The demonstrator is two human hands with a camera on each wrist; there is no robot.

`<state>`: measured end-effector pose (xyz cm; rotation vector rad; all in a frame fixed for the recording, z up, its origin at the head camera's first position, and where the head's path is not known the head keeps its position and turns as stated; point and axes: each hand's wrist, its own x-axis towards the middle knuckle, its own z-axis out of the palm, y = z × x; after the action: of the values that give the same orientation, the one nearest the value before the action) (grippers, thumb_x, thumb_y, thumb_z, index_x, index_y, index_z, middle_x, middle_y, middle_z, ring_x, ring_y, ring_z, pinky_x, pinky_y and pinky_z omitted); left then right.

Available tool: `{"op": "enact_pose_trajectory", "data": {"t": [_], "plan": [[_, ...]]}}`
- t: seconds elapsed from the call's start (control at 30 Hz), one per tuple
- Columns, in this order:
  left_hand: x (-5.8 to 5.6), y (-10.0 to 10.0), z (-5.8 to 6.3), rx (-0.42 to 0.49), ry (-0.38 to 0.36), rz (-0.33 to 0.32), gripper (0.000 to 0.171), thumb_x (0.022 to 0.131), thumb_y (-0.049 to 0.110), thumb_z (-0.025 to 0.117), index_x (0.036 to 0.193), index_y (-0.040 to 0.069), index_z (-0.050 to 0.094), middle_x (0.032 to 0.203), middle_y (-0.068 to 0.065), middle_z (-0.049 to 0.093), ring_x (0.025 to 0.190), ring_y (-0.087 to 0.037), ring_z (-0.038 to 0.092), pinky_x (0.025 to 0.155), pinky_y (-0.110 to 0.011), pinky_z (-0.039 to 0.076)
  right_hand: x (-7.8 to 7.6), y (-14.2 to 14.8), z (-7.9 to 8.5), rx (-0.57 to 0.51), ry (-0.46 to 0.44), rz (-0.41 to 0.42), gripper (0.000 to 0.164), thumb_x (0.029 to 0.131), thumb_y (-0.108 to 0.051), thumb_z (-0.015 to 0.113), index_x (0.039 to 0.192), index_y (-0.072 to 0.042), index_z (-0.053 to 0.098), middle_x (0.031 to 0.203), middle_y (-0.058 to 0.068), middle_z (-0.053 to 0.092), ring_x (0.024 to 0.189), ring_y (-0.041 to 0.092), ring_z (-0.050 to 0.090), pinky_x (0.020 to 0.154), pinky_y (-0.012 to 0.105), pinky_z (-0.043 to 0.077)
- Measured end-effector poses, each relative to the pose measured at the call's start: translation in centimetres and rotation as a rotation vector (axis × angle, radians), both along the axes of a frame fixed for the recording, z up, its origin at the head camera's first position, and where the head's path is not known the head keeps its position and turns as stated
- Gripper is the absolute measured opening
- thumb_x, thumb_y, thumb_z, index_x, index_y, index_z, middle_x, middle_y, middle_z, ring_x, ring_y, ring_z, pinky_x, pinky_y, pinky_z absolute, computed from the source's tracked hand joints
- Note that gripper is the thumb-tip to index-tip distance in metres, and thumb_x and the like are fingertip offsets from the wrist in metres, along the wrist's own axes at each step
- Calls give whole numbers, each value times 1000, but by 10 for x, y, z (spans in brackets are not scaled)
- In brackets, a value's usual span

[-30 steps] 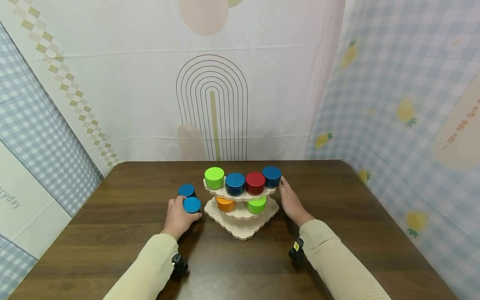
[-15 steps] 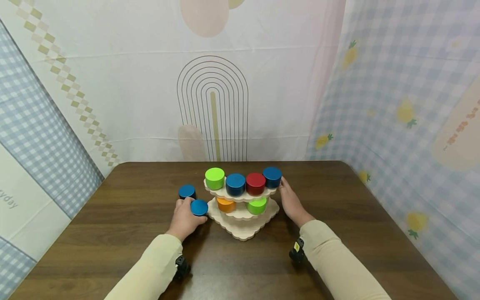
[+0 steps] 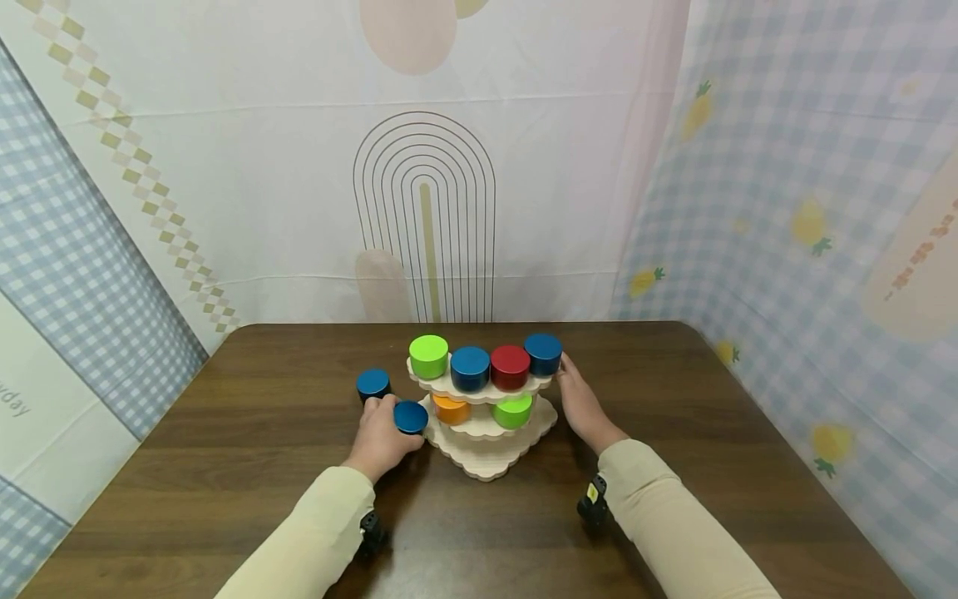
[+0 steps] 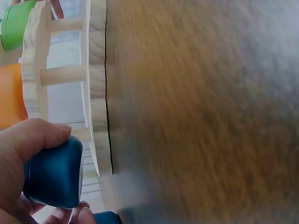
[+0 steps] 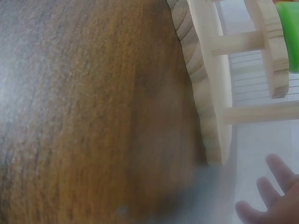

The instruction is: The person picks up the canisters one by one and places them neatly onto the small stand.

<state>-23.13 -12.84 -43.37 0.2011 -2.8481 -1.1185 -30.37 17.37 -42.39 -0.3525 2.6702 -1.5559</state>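
Observation:
My left hand (image 3: pixel 383 437) grips a small blue round tin (image 3: pixel 410 418), thumb on the near side, at the left edge of a wooden tiered stand (image 3: pixel 486 462). In the left wrist view the gripped tin (image 4: pixel 55 172) is off the table, beside the stand's lower tiers. A second blue tin (image 3: pixel 373 383) stands on the table behind that hand. My right hand (image 3: pixel 584 406) is at the stand's right side, its fingers partly hidden behind the top tier. The right wrist view shows its fingers (image 5: pixel 267 191) spread and loosely straight; whether they touch the stand I cannot tell.
On the top tier stand a green tin (image 3: pixel 429 356), a blue tin (image 3: pixel 470 369), a red tin (image 3: pixel 511 368) and another blue tin (image 3: pixel 542 354). The middle tier bears an orange tin (image 3: pixel 451 409) and a green tin (image 3: pixel 512 411). A brown wooden table (image 3: pixel 479 532) lies beneath.
My left hand has moved right with the blue tin, away from the other blue tin and up to the stand's left edge. The right hand and the stand have stayed put.

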Motion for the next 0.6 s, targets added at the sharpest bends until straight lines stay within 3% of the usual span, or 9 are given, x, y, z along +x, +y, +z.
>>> {"op": "enact_pose_trajectory", "data": {"t": [0.6], "plan": [[-2, 13, 3, -8, -33, -14, 70, 74, 12, 81, 132, -5, 45, 124, -24, 40, 112, -39, 45, 96, -52, 45, 2, -1, 1, -8, 7, 7, 53, 105, -34, 14, 156, -21, 12, 160, 10, 16, 146, 33, 16, 113, 59, 14]]}}
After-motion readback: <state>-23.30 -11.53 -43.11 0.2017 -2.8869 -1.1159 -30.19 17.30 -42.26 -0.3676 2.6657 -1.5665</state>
